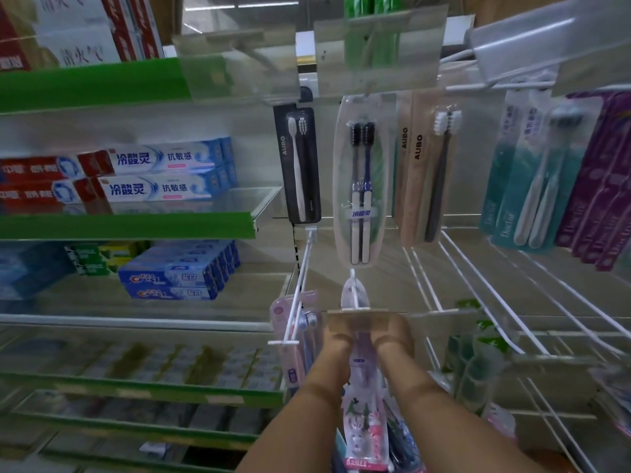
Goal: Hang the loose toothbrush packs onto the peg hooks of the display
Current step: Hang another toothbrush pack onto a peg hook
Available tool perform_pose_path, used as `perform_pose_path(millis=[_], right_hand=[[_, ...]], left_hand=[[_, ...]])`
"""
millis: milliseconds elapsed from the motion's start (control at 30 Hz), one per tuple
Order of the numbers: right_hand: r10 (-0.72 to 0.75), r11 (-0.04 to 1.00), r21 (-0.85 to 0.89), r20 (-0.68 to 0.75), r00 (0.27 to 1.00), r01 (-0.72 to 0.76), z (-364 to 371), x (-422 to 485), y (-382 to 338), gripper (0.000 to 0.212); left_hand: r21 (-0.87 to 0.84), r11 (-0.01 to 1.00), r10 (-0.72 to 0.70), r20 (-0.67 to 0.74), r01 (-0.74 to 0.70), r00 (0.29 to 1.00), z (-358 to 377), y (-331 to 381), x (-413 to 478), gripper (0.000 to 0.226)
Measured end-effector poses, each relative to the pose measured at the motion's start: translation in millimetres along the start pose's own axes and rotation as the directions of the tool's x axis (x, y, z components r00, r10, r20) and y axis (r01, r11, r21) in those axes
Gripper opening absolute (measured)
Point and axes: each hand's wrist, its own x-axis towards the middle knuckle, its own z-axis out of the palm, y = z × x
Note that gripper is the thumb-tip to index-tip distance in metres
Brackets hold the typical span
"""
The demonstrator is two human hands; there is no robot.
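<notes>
The display (454,268) of white peg hooks fills the wall ahead, with toothbrush packs hanging along its upper row. My left hand (336,349) and right hand (392,346) pinch the toothbrush pack (363,397) between them, its top at the peg hook (356,295) behind a clear price tag holder (358,320), fingers clamped on its edges.

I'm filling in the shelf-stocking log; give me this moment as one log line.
step: hanging | left hand: holds toothbrush pack | right hand: holds same pack | pack top: on peg hook, behind label holder
</notes>
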Motion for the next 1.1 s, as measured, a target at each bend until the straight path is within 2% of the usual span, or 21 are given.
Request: perform_pose_path(millis=[100,133,233,333,433,567,633,700,767,867,1000,1100], right_hand=[[-0.010,1.000,0.016,0.019,1.000,0.010,-2.7,-1.1,-6.1,0.026],[-0.005,0.999,0.045,0.045,0.999,0.003,-3.0,-1.4,-5.8,0.028],[-0.110,0.993,0.044,0.091,0.990,0.107,-10.1,-9.3,2.0,0.025],[-0.132,0.991,0.040,0.084,0.988,0.129,-19.8,-21.9,17.5,0.027],[-0.112,0.991,0.089,0.087,0.990,0.104,-34.2,-36.1,34.1,0.028],[-0.106,0.991,0.090,0.069,0.992,0.100,-61.0,-55.6,51.7,0.017],[-0.114,0.990,0.085,0.072,0.991,0.108,-79.0,-68.8,56.7,0.008],[-0.125,0.988,0.103,0.082,0.989,0.117,-98.5,-83.0,62.4,0.010],[-0.171,0.979,0.127,0.079,0.982,0.160,-120.4,-98.4,66.7,0.015],[-0.229,0.965,0.154,0.102,0.968,0.212,-154.0,-120.3,68.9,0.011],[-0.295,0.946,0.154,0.052,0.954,0.284,-205.1,-133.8,68.7,0.013],[-0.290,0.946,0.160,0.024,0.957,0.282,-245.3,-127.2,63.1,0.015]], left_hand=[[-0.071,0.995,-0.077,-0.001,0.076,0.997,5.7,2.1,3.5,0.035],[-0.089,0.993,-0.072,0.004,0.072,0.997,8.3,1.5,1.3,0.032],[-0.105,0.993,-0.059,-0.018,0.056,0.998,11.6,-7.2,-8.7,0.026],[-0.087,0.996,0.028,-0.016,-0.030,0.999,13.3,-22.0,-14.3,0.039],[-0.055,0.993,0.109,0.004,-0.109,0.994,13.4,-40.7,-22.4,0.036],[-0.004,0.994,0.109,-0.113,-0.110,0.988,21.0,-56.3,-63.0,0.039],[-0.030,0.992,0.115,-0.139,-0.120,0.984,27.3,-64.7,-91.7,0.039],[-0.077,0.987,0.130,-0.154,-0.143,0.979,34.1,-74.1,-116.9,0.034],[-0.072,0.974,0.199,-0.178,-0.214,0.964,44.1,-77.7,-144.1,0.028],[-0.045,0.949,0.296,-0.214,-0.312,0.931,66.0,-75.5,-186.4,0.027],[-0.061,0.904,0.407,-0.188,-0.424,0.894,104.6,-72.3,-222.6,0.029],[-0.085,0.902,0.409,-0.150,-0.424,0.900,135.4,-69.6,-236.8,0.031]])
